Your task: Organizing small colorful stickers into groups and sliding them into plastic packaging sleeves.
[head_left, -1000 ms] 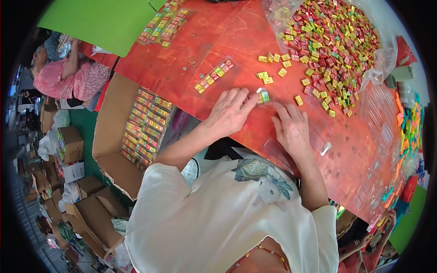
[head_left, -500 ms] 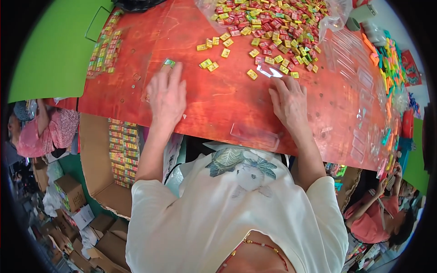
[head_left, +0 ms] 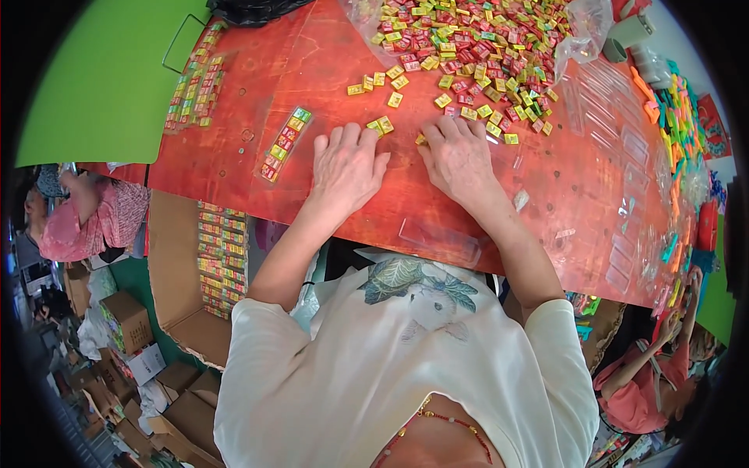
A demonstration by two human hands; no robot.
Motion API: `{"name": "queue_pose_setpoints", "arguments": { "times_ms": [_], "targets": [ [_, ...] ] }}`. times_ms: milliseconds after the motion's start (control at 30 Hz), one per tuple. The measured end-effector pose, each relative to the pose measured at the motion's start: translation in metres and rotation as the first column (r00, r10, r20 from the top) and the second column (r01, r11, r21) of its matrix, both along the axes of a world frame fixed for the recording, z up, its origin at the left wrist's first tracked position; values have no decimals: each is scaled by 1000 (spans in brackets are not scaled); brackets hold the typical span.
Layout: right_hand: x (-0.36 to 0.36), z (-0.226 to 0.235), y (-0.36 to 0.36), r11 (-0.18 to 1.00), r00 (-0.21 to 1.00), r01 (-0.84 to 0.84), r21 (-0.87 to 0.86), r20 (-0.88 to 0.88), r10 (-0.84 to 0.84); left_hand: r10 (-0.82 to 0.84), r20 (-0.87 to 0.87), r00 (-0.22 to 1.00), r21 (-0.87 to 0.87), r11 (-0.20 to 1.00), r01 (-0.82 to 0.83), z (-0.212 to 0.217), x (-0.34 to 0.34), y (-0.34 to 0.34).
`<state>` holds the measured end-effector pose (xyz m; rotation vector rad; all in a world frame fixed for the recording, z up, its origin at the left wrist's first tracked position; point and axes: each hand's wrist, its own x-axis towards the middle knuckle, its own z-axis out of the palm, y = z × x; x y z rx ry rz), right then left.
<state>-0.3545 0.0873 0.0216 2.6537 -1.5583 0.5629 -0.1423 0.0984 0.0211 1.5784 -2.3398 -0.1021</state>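
My left hand (head_left: 347,168) lies palm down on the red table (head_left: 234,168), fingers spread, its fingertips by two small yellow packets (head_left: 381,125). My right hand (head_left: 458,156) rests flat beside it, fingertips among loose yellow, red and green packets at the edge of a big pile (head_left: 476,47). Left of my left hand lies a filled clear tray of coloured packets (head_left: 282,143). An empty clear tray (head_left: 438,240) sits at the table's near edge. Neither hand visibly grips anything.
A second batch of filled trays (head_left: 197,87) lies at the table's far left by a green board (head_left: 101,78). Empty clear trays (head_left: 624,156) cover the right side. An open carton with stacked filled trays (head_left: 220,257) stands below the table. People in pink sit at left (head_left: 94,218) and lower right (head_left: 647,382).
My left hand set a filled tray down to the left, then came back to the middle beside my right hand. Both hands now lie flat near the pile's edge.
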Motion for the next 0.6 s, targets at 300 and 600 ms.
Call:
{"name": "queue_pose_setpoints", "arguments": {
  "times_ms": [300,600],
  "targets": [
    [8,-12,-10,997,995,55,-46,-80,-59,-2,48,999,-144,990,9,-15,6,-21],
    [32,-19,-32,993,995,103,-56,-14,-104,17,36,999,-76,997,-14,-11,-8,-23]
  ]
}}
